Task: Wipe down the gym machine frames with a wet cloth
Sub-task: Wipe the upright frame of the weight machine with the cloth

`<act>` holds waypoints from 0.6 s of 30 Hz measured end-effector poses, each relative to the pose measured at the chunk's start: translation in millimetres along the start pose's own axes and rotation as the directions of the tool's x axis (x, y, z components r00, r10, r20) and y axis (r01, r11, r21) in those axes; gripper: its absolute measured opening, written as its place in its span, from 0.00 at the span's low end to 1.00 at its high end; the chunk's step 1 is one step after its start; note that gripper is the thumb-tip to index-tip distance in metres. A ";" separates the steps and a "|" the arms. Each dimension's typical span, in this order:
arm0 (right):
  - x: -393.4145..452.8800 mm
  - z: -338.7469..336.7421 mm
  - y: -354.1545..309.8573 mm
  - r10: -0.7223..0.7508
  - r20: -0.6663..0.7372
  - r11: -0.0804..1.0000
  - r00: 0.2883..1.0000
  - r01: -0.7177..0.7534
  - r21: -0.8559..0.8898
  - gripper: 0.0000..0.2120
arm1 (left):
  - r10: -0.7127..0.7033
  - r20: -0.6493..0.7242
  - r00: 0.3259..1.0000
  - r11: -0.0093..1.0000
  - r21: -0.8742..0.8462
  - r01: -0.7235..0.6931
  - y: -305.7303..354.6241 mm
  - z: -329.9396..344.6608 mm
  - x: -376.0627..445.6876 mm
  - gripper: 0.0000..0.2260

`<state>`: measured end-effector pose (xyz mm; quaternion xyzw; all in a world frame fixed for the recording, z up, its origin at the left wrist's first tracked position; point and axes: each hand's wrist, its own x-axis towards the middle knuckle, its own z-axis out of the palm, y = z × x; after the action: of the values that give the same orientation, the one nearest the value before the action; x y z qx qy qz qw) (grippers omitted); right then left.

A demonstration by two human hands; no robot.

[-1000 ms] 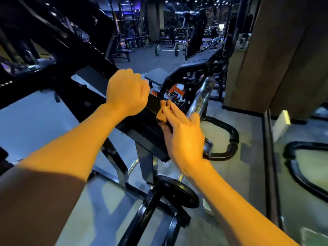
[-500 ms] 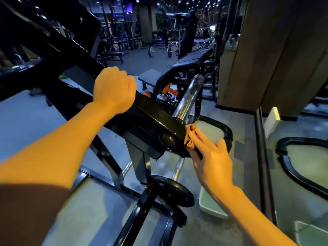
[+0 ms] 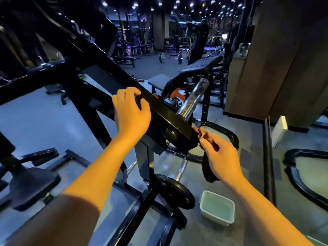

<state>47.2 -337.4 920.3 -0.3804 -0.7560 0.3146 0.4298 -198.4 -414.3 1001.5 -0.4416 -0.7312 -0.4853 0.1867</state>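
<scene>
A black sloping frame arm (image 3: 165, 114) of a gym machine runs from upper left down to the middle, ending in a block with a round cap (image 3: 170, 134). My left hand (image 3: 131, 112) rests on the arm's upper edge, fingers curled over it. My right hand (image 3: 220, 157) is just off the arm's lower end and pinches a dark cloth (image 3: 200, 133), whose other part hangs below the palm (image 3: 208, 169). A chrome sleeve (image 3: 193, 98) sticks out behind the arm's end.
A pale plastic tub of water (image 3: 217, 207) sits on the floor at lower right. A black weight plate (image 3: 174, 191) hangs by the machine's base. A black footpad (image 3: 30, 185) lies lower left. A brown wall (image 3: 284, 64) stands at right; benches and a barbell fill the back.
My right hand slid the cloth down the frame arm to its lower end and now off the end. My left hand loosened from a fist to curled fingers. The view tilted downward.
</scene>
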 end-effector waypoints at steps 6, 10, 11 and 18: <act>-10.4 12.8 -55.3 0.292 0.534 0.424 0.793 -0.608 0.671 0.17 | -0.384 0.549 0.743 0.721 -0.324 0.612 40.9 -28.5 -70.3 0.06; -12.8 33.3 -75.9 0.251 0.563 0.404 0.787 -0.614 0.679 0.19 | -0.360 0.586 0.726 0.639 -0.413 0.649 47.4 -44.0 -88.3 0.06; -12.5 39.4 -81.9 0.231 0.550 0.458 0.803 -0.588 0.667 0.19 | -0.340 0.593 0.730 0.665 -0.397 0.632 48.5 -47.4 -91.3 0.06; -7.4 77.9 -101.1 0.066 0.573 0.629 0.817 -0.480 0.611 0.19 | -0.501 0.452 0.738 0.567 -0.472 0.675 12.2 -70.8 -97.6 0.07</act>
<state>-50.3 -407.0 964.7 -0.1950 -0.5788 0.7410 0.2791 -146.6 -519.8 972.2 -0.2664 -0.6571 -0.6629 -0.2404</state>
